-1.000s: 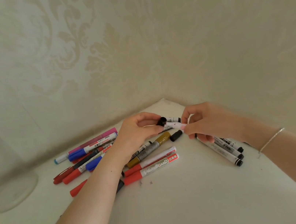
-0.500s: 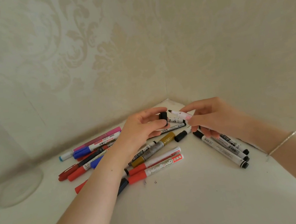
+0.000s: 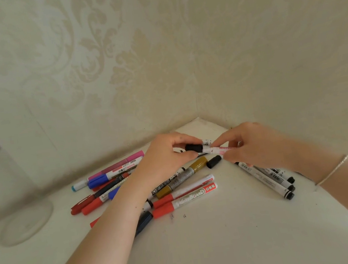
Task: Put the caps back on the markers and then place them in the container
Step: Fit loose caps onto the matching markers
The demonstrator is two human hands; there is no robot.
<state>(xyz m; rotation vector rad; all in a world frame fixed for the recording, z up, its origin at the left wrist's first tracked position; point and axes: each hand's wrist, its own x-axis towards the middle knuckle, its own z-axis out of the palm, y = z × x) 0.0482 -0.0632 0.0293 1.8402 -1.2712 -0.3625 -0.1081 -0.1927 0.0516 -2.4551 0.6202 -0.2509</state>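
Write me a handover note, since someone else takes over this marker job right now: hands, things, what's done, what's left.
Left hand pinches a black cap seated on the white marker that the right hand grips by the barrel; whether it is fully seated cannot be told.
Glass container stands far left; no markers visible inside.
The other markers lie on the white table: a pile by the left forearm, three black-ended ones under the right wrist. A loose black cap lies beside the gold marker.
Left: finish capping, fill the container.
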